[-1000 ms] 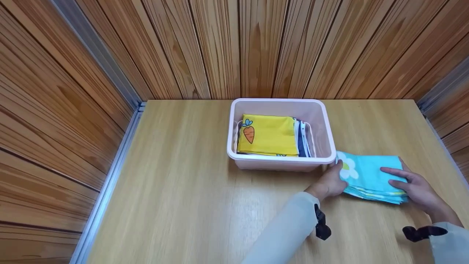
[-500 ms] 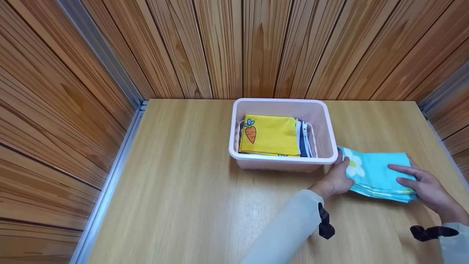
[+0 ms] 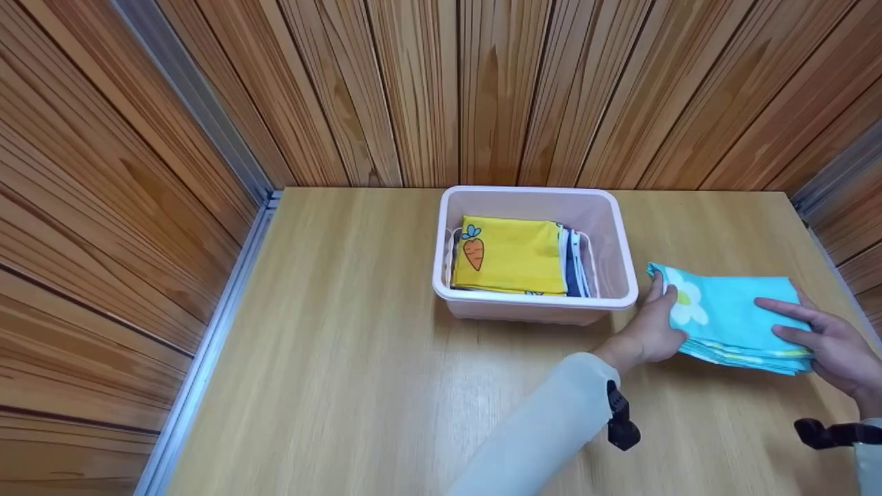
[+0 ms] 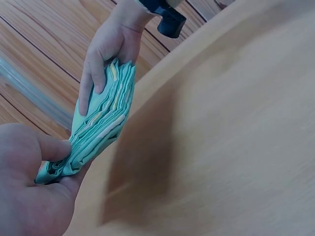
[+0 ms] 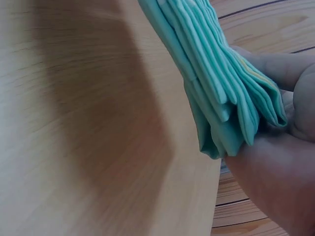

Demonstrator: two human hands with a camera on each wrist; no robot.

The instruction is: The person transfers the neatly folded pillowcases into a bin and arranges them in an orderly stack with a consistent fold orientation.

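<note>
A folded turquoise cloth (image 3: 741, 313) with a white flower print is held level between both hands, to the right of the pink bin (image 3: 537, 308). My left hand (image 3: 651, 331) pinches its left end, thumb on one face and fingers on the other, as the left wrist view shows. At the opposite end my right hand (image 3: 841, 351) grips it, with two fingers spread over the top and the rest hidden beneath. Several stacked layers show along the cloth's near edge (image 4: 101, 120). In the right wrist view the folded end (image 5: 221, 103) hangs above the table, its shadow apart from it.
Inside the bin lies a folded yellow cloth (image 3: 517, 255) with a carrot print, over navy and white fabric (image 3: 575, 265). The wooden table (image 3: 344, 344) ends at plank-patterned walls (image 3: 510, 89) behind and at the sides. A metal rail (image 3: 213, 331) runs along the left edge.
Both hands have carried the turquoise cloth to the right and slightly farther back, so a gap now shows between it and the bin. The view has shifted slightly.
</note>
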